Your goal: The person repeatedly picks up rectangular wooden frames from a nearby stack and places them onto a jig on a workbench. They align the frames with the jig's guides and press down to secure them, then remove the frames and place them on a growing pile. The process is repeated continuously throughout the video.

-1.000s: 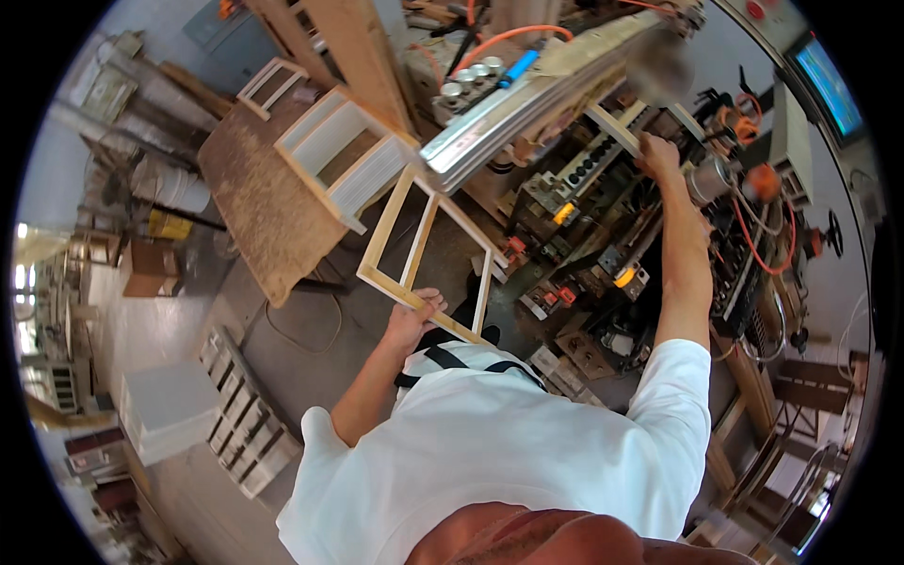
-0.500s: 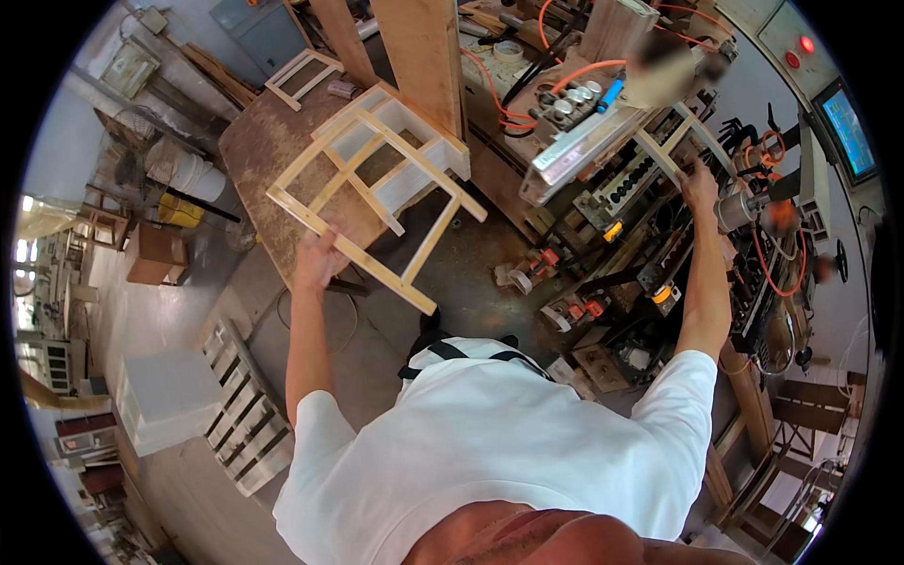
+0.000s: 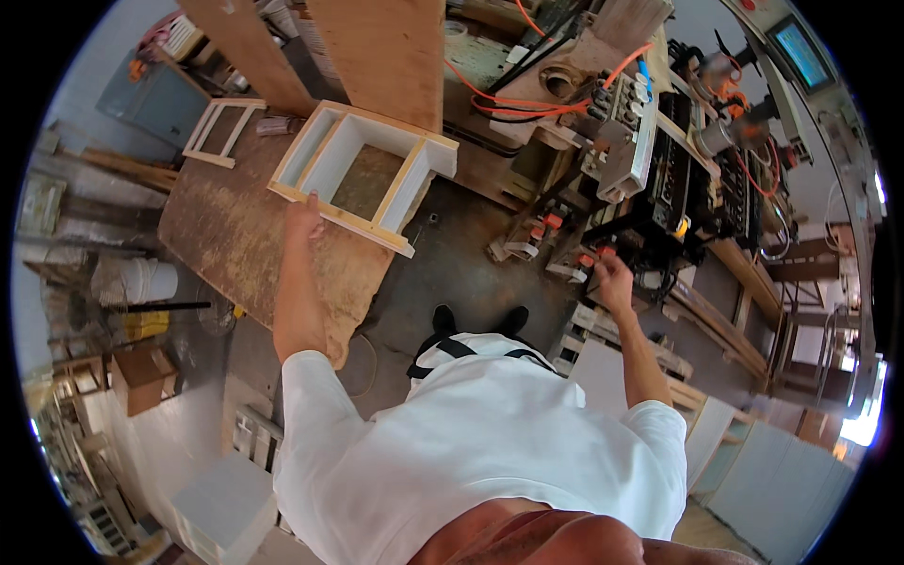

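My left hand (image 3: 303, 218) is closed on the near rail of a pale wooden frame (image 3: 381, 235), its thumb on top. This frame lies on or against a white-sided, box-like wooden piece (image 3: 400, 202) with square openings, at the far edge of the brown worktable (image 3: 217, 212). How the parts are stacked I cannot make out. My right hand (image 3: 615, 282) hangs in the air, fingers loosely bent and apart, just in front of red-handled parts (image 3: 603, 252) low on the machine. Nothing shows in it. A light wooden strip (image 3: 692, 146) sits in the machine farther right.
Another small wooden frame (image 3: 226, 132) lies at the table's far left. Tall brown boards (image 3: 377, 56) stand behind the table. Orange hoses (image 3: 527, 105) run over the machine (image 3: 626, 141). A screen (image 3: 800, 54) is at upper right. Pale panels (image 3: 603, 372) stand near my right side.
The ladder-like frame in my left hand has come down from the air onto the white-sided piece. My right hand has let go of the wood at the machine and moved down and left.
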The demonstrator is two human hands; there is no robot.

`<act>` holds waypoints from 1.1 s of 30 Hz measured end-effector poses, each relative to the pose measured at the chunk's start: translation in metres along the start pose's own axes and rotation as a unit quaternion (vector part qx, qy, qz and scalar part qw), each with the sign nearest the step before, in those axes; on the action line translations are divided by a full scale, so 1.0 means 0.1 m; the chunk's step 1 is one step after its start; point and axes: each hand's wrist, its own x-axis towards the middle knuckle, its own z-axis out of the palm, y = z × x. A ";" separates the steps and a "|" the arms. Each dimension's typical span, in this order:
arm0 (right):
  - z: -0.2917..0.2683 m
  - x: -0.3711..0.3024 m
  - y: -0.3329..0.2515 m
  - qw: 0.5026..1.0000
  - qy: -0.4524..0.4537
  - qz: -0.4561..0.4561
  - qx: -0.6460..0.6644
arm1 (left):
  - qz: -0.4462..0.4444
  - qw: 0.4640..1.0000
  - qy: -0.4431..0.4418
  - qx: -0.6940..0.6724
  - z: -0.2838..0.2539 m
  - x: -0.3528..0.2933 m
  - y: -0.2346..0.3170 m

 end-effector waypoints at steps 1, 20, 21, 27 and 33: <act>0.07 -0.24 0.15 1.000 0.016 0.025 -0.011 | 0.037 0.990 0.007 0.134 -0.01 -0.08 0.11; 0.06 -2.24 0.73 0.970 0.143 0.194 0.013 | 0.359 0.840 0.061 0.403 1.20 -0.45 0.00; -0.11 -2.32 0.65 0.972 0.159 0.174 0.002 | 0.387 0.826 0.079 0.403 1.21 -0.60 0.09; -1.43 -3.08 -0.08 0.939 0.328 0.014 -0.101 | 0.576 0.792 0.119 0.166 1.87 -1.64 0.22; -2.87 -4.67 -0.98 0.775 0.498 -0.034 -0.388 | 0.538 0.785 -0.254 0.172 2.95 -3.62 -0.15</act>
